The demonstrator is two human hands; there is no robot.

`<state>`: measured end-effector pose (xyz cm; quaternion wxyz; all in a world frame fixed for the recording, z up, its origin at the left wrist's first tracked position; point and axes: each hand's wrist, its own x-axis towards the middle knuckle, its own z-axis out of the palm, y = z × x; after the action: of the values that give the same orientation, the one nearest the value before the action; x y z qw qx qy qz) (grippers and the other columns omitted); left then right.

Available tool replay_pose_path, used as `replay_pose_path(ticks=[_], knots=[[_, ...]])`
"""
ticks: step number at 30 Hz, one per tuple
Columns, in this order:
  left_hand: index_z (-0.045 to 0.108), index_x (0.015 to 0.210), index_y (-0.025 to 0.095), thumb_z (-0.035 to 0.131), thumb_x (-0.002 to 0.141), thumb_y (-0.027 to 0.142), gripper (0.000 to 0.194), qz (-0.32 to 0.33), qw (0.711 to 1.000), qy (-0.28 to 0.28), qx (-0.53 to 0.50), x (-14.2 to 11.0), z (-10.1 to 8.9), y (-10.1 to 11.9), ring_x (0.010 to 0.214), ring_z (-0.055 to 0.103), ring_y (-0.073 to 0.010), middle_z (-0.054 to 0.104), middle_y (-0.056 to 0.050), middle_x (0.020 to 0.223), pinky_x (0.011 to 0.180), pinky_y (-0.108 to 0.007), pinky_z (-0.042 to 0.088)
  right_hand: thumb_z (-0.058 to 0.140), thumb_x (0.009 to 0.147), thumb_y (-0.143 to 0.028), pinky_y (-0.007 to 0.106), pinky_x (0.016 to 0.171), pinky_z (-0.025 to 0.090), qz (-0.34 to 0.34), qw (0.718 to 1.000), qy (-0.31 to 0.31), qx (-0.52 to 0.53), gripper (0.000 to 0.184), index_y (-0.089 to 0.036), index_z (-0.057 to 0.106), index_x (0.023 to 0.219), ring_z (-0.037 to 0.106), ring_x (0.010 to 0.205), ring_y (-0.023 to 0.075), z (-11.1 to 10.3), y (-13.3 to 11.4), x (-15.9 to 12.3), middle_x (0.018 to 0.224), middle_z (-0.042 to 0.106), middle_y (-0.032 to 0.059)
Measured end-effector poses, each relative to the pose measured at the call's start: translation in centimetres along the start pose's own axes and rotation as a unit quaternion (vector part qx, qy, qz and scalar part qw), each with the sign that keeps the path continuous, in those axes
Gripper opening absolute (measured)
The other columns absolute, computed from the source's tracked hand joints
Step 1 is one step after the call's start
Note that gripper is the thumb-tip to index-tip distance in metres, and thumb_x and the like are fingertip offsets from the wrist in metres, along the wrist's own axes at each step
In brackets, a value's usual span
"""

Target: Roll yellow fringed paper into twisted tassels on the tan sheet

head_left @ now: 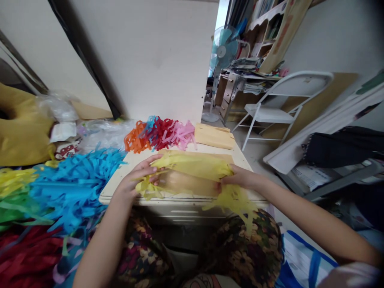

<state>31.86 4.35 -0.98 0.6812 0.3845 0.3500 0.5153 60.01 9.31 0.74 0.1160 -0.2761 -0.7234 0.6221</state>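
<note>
Nearest are the person's knees in flowered cloth [249,244], with loose yellow strips hanging over the right one. Just beyond, at the near edge of the pale desk [126,176], both hands grip a sheet of fringed yellow paper [192,166] stretched between them. The left hand [136,176] lies half open, fingers spread flat on the paper's left end; the right hand [240,178] is closed, pinching the right end, where the cut strips bunch and fall off the desk edge. Under the paper lies a brown board [186,184]. To the left, a heap of blue fringe [75,184] crowds the desk's side, with green, yellow and red fringe beside it. Farther back on the desk sit orange, red and pink strips [159,134] and a stack of tan sheets [214,136]. Beyond, at the far right, stand a white folding chair [279,104] and a blue fan [223,48]
</note>
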Motion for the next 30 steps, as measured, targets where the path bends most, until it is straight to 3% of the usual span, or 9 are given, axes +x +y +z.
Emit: replay_pose_path(ticks=[3, 6, 12, 15, 17, 20, 23, 27, 30], knots=[[0.046, 0.103, 0.018, 0.065, 0.053, 0.017, 0.053, 0.014, 0.999, -0.010, 0.039, 0.0, -0.7, 0.2, 0.033, 0.035, 0.0007, 0.053, 0.004, 0.061, 0.036, -0.014, 0.035, 0.050, 0.062, -0.021, 0.024, 0.050, 0.045, 0.013, 0.998, 0.038, 0.042, 0.015, -0.012, 0.050, 0.050, 0.048, 0.042, 0.0088, 0.2, 0.1, 0.0, 0.043, 0.050, -0.0019], [0.041, 0.112, 0.021, 0.066, 0.053, 0.018, 0.064, 0.037, 0.989, -0.019, 0.140, 0.0, -1.8, 0.8, 0.040, 0.042, -0.0023, 0.054, 0.004, 0.065, 0.037, -0.014, 0.035, 0.052, 0.060, -0.020, 0.022, 0.043, 0.043, 0.021, 0.997, 0.055, 0.044, 0.015, -0.014, 0.044, 0.050, 0.036, 0.033, 0.0046, 0.0, -0.2, -0.1, 0.037, 0.040, -0.0074], [0.033, 0.118, 0.022, 0.064, 0.057, 0.028, 0.069, 0.012, 0.938, -0.020, 0.347, 1.1, -4.2, 2.0, 0.060, 0.050, -0.0086, 0.051, 0.001, 0.080, 0.051, -0.018, 0.041, 0.055, 0.059, -0.022, 0.018, 0.039, 0.038, 0.105, 0.981, 0.065, -0.150, 0.014, -0.015, 0.048, 0.069, 0.041, 0.039, 0.0053, -1.7, -1.1, -0.1, 0.051, 0.047, -0.0061], [0.034, 0.118, 0.020, 0.061, 0.057, 0.036, 0.069, 0.009, 0.892, 0.035, 0.451, 1.9, -5.1, 2.2, 0.071, 0.051, -0.0122, 0.048, 0.000, 0.082, 0.065, -0.023, 0.043, 0.054, 0.059, -0.021, 0.019, 0.042, 0.039, 0.142, 0.960, 0.045, -0.237, 0.016, -0.015, 0.050, 0.074, 0.046, 0.045, 0.0078, -2.7, -1.1, 0.0, 0.058, 0.052, -0.0032], [0.038, 0.116, 0.018, 0.059, 0.056, 0.044, 0.068, -0.002, 0.845, 0.080, 0.529, 2.2, -5.4, 2.1, 0.078, 0.052, -0.0156, 0.048, -0.002, 0.085, 0.071, -0.026, 0.042, 0.053, 0.058, -0.021, 0.020, 0.044, 0.040, 0.160, 0.939, 0.038, -0.301, 0.023, -0.015, 0.052, 0.080, 0.049, 0.050, 0.0099, -3.3, -0.9, -0.3, 0.065, 0.055, -0.0011], [0.040, 0.114, 0.016, 0.054, 0.057, 0.051, 0.068, -0.037, 0.760, 0.152, 0.631, 2.4, -5.4, 1.8, 0.082, 0.053, -0.0208, 0.051, -0.007, 0.091, 0.069, -0.028, 0.041, 0.053, 0.057, -0.021, 0.021, 0.047, 0.040, 0.194, 0.901, 0.055, -0.383, 0.029, -0.015, 0.054, 0.085, 0.052, 0.056, 0.0140, -4.1, -0.5, -0.9, 0.070, 0.059, 0.0016], [0.039, 0.114, 0.017, 0.049, 0.060, 0.054, 0.067, -0.045, 0.698, 0.170, 0.694, 2.4, -4.9, 1.5, 0.085, 0.053, -0.0249, 0.053, -0.011, 0.095, 0.069, -0.030, 0.041, 0.051, 0.056, -0.020, 0.023, 0.049, 0.040, 0.219, 0.870, 0.080, -0.434, 0.023, -0.015, 0.056, 0.079, 0.054, 0.059, 0.0163, -4.7, -0.1, -1.8, 0.068, 0.059, 0.0025], [0.043, 0.111, 0.019, 0.046, 0.062, 0.056, 0.061, -0.032, 0.664, 0.136, 0.735, 2.4, -4.1, 1.0, 0.090, 0.052, -0.0271, 0.055, -0.012, 0.099, 0.072, -0.032, 0.039, 0.053, 0.055, -0.024, 0.025, 0.053, 0.041, 0.238, 0.850, 0.093, -0.461, 0.023, -0.014, 0.057, 0.076, 0.054, 0.063, 0.0187, -6.3, 0.8, -3.3, 0.068, 0.060, 0.0037], [0.041, 0.113, 0.016, 0.047, 0.061, 0.056, 0.065, -0.011, 0.683, 0.122, 0.721, 2.2, -3.8, 0.7, 0.094, 0.050, -0.0272, 0.053, -0.013, 0.104, 0.077, -0.034, 0.038, 0.059, 0.053, -0.034, 0.028, 0.062, 0.044, 0.259, 0.851, 0.078, -0.450, 0.044, -0.012, 0.056, 0.091, 0.056, 0.073, 0.0230, -8.4, 1.3, -5.2, 0.082, 0.061, 0.0075]])
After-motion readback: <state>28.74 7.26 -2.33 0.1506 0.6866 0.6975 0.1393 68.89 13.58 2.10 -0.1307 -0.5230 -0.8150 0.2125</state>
